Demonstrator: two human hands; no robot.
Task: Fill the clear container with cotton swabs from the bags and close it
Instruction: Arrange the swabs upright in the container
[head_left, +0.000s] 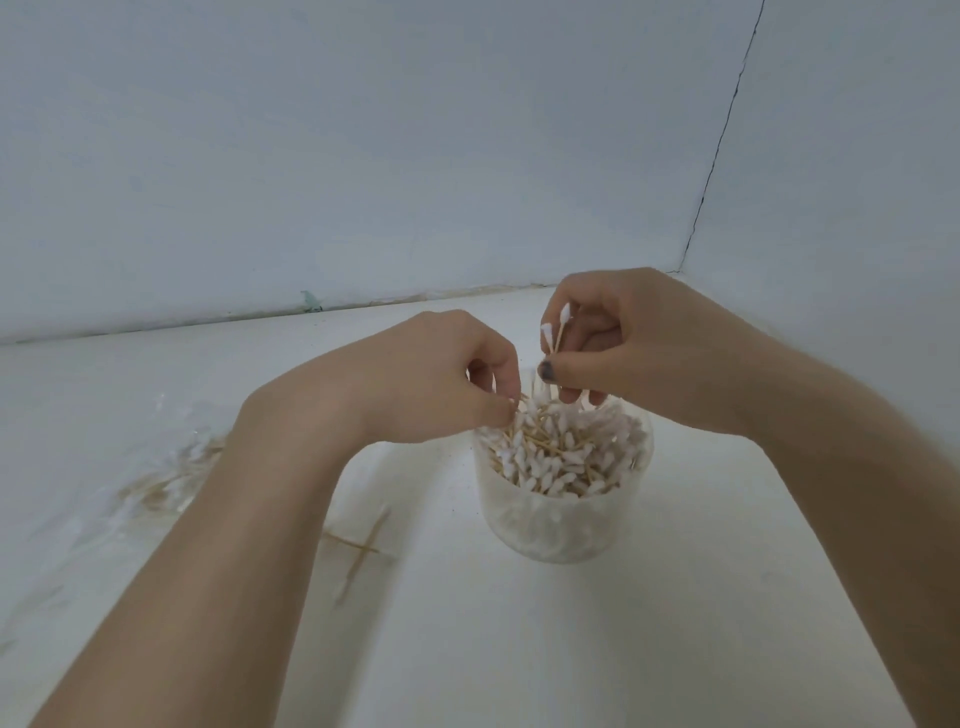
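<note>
here, two hands work at the mouth of a clear container (563, 525) heaped with cotton swabs (561, 457).

the container stands upright and lidless on a white table (675, 623), near the corner where the pale walls (363, 130) meet. the left hand (431, 379) reaches down at the container's left rim, its fingers curled together and pinching the wooden sticks at the edge of the heap. the right hand (639, 348) hovers just above the container's far rim, thumb and fingers clamped on two swabs (556, 332) held upright, their white tips pointing up. left of the container two loose swabs (363, 551) lie crossed on the table, and further left, past the left forearm, a crumpled clear bag (171, 467) lies with more sticks showing through it.
</note>
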